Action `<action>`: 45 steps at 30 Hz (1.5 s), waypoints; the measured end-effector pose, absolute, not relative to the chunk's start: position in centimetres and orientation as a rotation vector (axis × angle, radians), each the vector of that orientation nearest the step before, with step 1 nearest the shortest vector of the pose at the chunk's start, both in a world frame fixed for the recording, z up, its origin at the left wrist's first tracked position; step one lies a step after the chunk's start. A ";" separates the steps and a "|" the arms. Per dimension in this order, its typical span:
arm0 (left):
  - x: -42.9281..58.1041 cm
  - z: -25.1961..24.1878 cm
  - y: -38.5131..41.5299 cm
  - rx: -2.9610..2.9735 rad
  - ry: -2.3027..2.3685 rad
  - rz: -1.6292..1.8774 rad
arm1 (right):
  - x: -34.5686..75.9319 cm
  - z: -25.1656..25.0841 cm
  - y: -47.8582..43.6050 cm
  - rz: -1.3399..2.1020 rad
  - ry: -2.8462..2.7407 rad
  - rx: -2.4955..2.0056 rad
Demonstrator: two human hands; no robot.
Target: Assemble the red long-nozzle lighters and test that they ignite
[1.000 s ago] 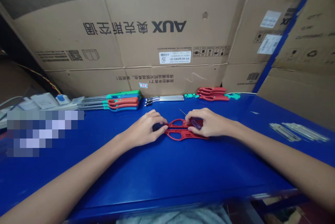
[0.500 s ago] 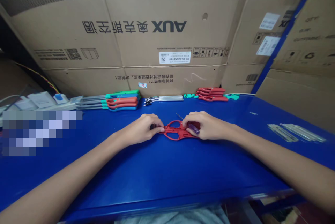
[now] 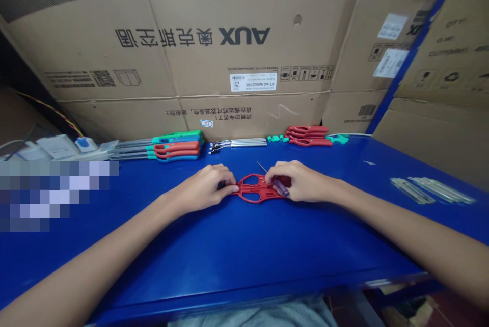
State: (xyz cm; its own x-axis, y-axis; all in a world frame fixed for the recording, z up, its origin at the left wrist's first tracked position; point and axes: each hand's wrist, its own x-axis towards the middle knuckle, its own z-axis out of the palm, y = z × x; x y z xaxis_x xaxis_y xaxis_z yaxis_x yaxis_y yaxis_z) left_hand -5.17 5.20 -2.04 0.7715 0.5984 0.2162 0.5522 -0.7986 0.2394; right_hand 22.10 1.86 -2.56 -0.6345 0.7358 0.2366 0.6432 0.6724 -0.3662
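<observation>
**Red scissor handles (image 3: 254,189) between your hands on a blue desk (image 3: 244,261)**

You are looking down at the desk, with both forearms reaching in from the lower corners. The handles lie flat near the middle of the desk, closer to you than the far edge, with their two open loops facing up. Your left hand (image 3: 202,188) is curled over their left end, fingertips pressing on the red plastic. Your right hand (image 3: 298,183) covers their right end, and its fingers pinch a small screwdriver (image 3: 280,187) with a purple handle. Its thin metal shaft points up and to the left.

Along the far edge, from left to right, are a stack of scissors (image 3: 175,146) with green, orange and blue handles, a row of metal blades (image 3: 239,142), small green parts (image 3: 275,139) and a stack of red parts (image 3: 307,136). More loose blades (image 3: 431,190) lie at the right of the desk. Cardboard boxes (image 3: 191,36) printed AUX stand behind it all. A pixelated patch hides part of the desk's left side.
</observation>
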 end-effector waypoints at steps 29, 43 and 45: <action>-4.9 -2.0 4.9 2.834 0.856 0.397 | 22.0 -2.4 1.7 0.358 -2.527 -1.095; -5.1 -1.8 4.9 2.866 0.849 0.373 | 21.9 -2.3 1.7 0.273 -2.493 -1.141; -5.1 -1.8 4.9 2.870 0.847 0.371 | 22.0 -2.4 1.7 0.279 -2.496 -1.140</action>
State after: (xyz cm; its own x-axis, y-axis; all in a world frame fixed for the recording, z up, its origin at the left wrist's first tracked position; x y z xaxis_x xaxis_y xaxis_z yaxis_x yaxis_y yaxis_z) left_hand -5.11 4.88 -1.75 0.8125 0.5483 0.1979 0.5174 -0.8348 0.1884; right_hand 21.95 1.73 -2.35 -0.5983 0.7587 0.2576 0.6830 0.6511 -0.3311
